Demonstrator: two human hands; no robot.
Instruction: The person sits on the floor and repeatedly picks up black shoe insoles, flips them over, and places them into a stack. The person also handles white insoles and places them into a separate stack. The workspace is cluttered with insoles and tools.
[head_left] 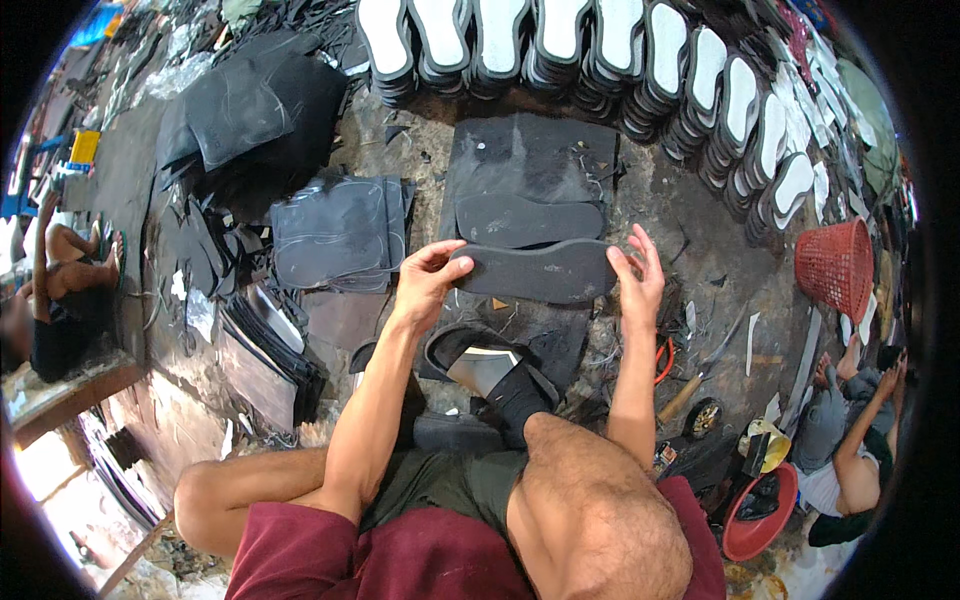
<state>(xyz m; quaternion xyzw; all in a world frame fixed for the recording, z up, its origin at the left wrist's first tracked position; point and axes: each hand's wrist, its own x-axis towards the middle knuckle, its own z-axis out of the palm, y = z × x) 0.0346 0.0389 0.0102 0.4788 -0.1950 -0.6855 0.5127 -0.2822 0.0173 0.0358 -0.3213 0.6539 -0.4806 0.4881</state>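
In front of me is a black, foot-shaped shoe sole (540, 272), lying crosswise. My left hand (432, 283) is closed on its left end, thumb on top. At the right end, my right hand (640, 275) has its fingers stretched apart, and its thumb meets the sole's edge. Just beyond lies a second black sole (530, 220), on a dark square sheet (530, 155) spread over the floor. Below the held sole, my sandalled foot (490, 370) rests on the floor.
Stacks of white-topped soles (560, 30) curve along the far side and right. Black sheets (340, 230) and a bigger sheet heap (250, 100) lie left. A red basket (834, 265), a red basin (760, 530) and a seated person (855, 450) are right; another person (70, 290) sits left.
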